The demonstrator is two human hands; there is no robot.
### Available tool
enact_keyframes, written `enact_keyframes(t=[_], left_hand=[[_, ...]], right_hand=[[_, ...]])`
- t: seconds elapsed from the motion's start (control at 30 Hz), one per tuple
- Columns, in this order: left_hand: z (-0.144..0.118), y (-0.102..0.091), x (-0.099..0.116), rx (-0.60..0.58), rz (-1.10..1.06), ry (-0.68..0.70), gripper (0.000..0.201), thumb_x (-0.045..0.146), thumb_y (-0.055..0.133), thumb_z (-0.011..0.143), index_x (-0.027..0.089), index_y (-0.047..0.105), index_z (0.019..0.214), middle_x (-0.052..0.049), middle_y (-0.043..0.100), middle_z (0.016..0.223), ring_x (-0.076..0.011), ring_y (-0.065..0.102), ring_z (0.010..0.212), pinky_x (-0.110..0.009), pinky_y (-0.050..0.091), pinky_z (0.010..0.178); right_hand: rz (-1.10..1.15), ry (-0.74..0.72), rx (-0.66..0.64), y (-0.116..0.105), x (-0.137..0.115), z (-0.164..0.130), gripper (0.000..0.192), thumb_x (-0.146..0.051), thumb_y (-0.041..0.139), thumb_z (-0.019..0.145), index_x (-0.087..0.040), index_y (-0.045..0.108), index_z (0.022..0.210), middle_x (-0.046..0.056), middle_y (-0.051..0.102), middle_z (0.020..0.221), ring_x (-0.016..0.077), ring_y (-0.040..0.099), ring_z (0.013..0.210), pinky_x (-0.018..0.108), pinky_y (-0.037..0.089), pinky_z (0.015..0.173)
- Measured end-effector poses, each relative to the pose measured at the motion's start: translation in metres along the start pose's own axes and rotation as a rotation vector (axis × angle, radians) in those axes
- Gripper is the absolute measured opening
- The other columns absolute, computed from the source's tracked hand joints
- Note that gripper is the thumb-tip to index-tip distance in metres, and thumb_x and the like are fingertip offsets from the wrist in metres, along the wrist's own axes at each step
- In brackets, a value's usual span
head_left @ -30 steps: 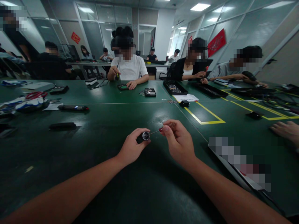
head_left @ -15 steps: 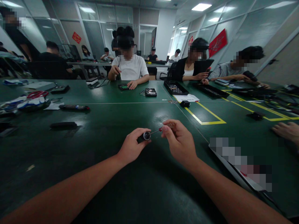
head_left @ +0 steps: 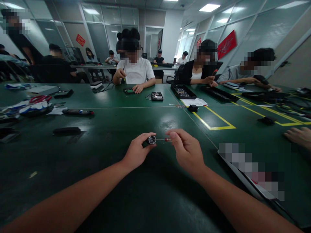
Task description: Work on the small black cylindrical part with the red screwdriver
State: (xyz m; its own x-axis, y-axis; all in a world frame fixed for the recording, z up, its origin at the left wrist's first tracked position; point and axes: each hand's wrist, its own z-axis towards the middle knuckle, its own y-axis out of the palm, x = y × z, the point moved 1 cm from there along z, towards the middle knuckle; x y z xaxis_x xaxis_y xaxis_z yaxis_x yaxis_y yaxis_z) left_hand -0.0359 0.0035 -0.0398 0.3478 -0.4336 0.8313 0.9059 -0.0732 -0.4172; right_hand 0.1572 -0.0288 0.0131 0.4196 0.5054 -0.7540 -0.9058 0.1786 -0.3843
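Between the thumb and fingers of my left hand (head_left: 138, 151) is a small black cylindrical part (head_left: 152, 140), its round open end with a silvery rim turned to the right. My right hand (head_left: 188, 147) is closed around the handle of a screwdriver (head_left: 167, 139) with a reddish collar. Its thin shaft points left, and the tip reaches the open end of the cylinder. Whether the tip sits on a screw inside cannot be made out. Both hands are held above the green table (head_left: 116, 200).
A tablet-like device (head_left: 245, 174), partly blurred out, lies to the right with a cable. Another person's hand (head_left: 297, 137) rests at the right edge. Further left are a black case (head_left: 66, 130) and a pen-shaped tool (head_left: 77, 112). A small black block (head_left: 192, 108) stands ahead near yellow tape.
My right hand has tipped the screwdriver, so its shaft now lies nearly level instead of slanting up to the right. The left hand has hardly moved with the cylinder.
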Motion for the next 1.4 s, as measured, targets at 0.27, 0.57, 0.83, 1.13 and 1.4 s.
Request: enact_keyframes(t=[0.27,0.57,0.83,1.13,1.4], left_hand=[[0.001,0.0,0.0,0.007,0.024,-0.008,0.036,0.019,0.071,0.088,0.024,0.069,0.124,-0.007,0.07,0.125,-0.0245,0.064,0.121,-0.044,0.046,0.11],[0.0,0.0,0.0,0.0,0.016,-0.011,0.037,0.017,0.071,0.088,0.024,0.07,0.125,-0.007,0.07,0.125,-0.0241,0.063,0.121,-0.044,0.046,0.11],[0.0,0.0,-0.001,-0.012,0.018,0.008,0.036,0.018,0.071,0.089,0.025,0.07,0.124,-0.006,0.07,0.125,-0.0236,0.063,0.12,-0.043,0.046,0.11],[0.0,0.001,-0.003,0.004,0.027,0.009,0.038,0.015,0.072,0.088,0.024,0.07,0.124,-0.005,0.071,0.124,-0.0222,0.064,0.119,-0.041,0.046,0.109],[-0.001,0.001,-0.004,-0.009,0.027,0.026,0.037,0.015,0.073,0.088,0.025,0.07,0.124,-0.004,0.071,0.123,-0.021,0.065,0.118,-0.039,0.047,0.107]], right_hand=[[-0.026,-0.019,-0.003,0.0,0.004,0.0,0.017,-0.036,0.052,0.102,-0.024,0.064,0.104,0.002,0.07,0.084,0.0179,0.064,0.071,0.031,0.046,0.062],[-0.081,-0.047,0.011,-0.002,0.0,0.0,0.02,-0.033,0.052,0.102,-0.023,0.069,0.097,0.002,0.073,0.079,0.0176,0.067,0.067,0.031,0.048,0.062],[-0.057,-0.034,-0.006,-0.001,0.002,0.0,0.015,-0.034,0.053,0.101,-0.024,0.064,0.103,0.003,0.072,0.086,0.0194,0.068,0.076,0.033,0.05,0.067],[-0.041,-0.036,0.036,0.001,0.005,-0.001,0.015,-0.028,0.051,0.101,-0.023,0.062,0.111,0.003,0.072,0.089,0.0193,0.068,0.078,0.033,0.049,0.069],[-0.08,-0.075,0.004,0.0,0.002,0.0,0.019,-0.034,0.051,0.103,-0.023,0.064,0.095,-0.002,0.064,0.074,0.0148,0.059,0.063,0.03,0.043,0.06]])
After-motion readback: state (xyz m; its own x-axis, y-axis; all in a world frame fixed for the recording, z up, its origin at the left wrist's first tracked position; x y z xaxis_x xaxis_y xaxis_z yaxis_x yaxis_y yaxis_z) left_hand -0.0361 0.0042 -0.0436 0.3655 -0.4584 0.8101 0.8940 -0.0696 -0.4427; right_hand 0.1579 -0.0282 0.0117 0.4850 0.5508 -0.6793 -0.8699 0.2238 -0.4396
